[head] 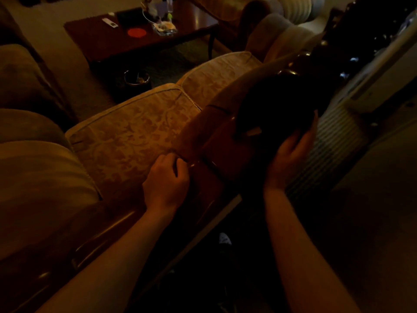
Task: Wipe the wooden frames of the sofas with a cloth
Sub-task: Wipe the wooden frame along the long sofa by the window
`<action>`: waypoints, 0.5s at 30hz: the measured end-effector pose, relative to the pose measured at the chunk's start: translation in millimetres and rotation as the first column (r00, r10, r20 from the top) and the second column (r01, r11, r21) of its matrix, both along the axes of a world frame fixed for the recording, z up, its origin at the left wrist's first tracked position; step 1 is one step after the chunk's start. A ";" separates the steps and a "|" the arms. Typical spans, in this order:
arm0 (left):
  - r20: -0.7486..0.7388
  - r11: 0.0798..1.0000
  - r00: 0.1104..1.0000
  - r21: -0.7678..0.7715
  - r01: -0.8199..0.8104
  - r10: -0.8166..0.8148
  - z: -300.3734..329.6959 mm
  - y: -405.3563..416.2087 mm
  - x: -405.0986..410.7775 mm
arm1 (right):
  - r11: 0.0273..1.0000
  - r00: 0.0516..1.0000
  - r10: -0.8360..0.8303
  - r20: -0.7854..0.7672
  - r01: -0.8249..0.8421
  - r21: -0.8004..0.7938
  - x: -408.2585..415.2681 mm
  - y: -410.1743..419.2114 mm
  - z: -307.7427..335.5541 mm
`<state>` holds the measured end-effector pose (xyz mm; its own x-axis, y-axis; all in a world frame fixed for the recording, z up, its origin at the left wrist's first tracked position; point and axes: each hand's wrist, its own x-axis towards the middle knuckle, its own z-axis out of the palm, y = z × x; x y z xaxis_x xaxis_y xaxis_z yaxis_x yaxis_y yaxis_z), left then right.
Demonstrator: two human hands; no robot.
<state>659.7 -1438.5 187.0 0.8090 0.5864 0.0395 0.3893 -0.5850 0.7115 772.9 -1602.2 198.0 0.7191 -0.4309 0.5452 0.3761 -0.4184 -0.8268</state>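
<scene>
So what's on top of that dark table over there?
On the table sit a red round mat, a small white remote-like thing and a cluttered pile with a clear dish. It is too dim to tell what the pile holds.

Dark cloth (275, 105) draped over glossy wooden frame (216, 152)

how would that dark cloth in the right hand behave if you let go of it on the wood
The dark cloth is bunched and draped over the wooden frame, so it is probably floppy and light. The right hand grips its edge. The frame looks glossy, so the cloth might slide off.
</scene>
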 end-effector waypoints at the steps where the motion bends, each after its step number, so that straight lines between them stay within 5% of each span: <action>1: -0.007 1.000 1.000 0.004 -0.002 0.002 -0.9 0.2 0.2 | 1.000 0.999 0.017 -0.031 -0.017 -0.005 -25.4 17.3 -12.8; 4: -0.032 1.000 1.000 0.023 -0.001 0.001 -5.5 1.7 1.4 | 0.940 0.988 0.155 -0.023 -0.154 -0.306 -106.9 62.1 -49.8; 7: -0.035 0.998 0.999 0.056 0.007 -0.005 -9.2 4.6 1.6 | 0.896 0.983 0.182 0.014 -0.160 -0.414 -93.0 60.9 -45.0; 12: -0.019 0.999 1.000 0.042 0.008 -0.007 -10.1 6.0 1.4 | 0.988 0.995 -0.083 0.054 0.090 -0.125 4.1 13.0 8.2; 15: -0.043 0.999 0.999 0.046 0.003 -0.001 -10.8 6.5 2.7 | 0.987 0.992 -0.126 0.013 0.126 -0.096 37.9 -25.6 9.5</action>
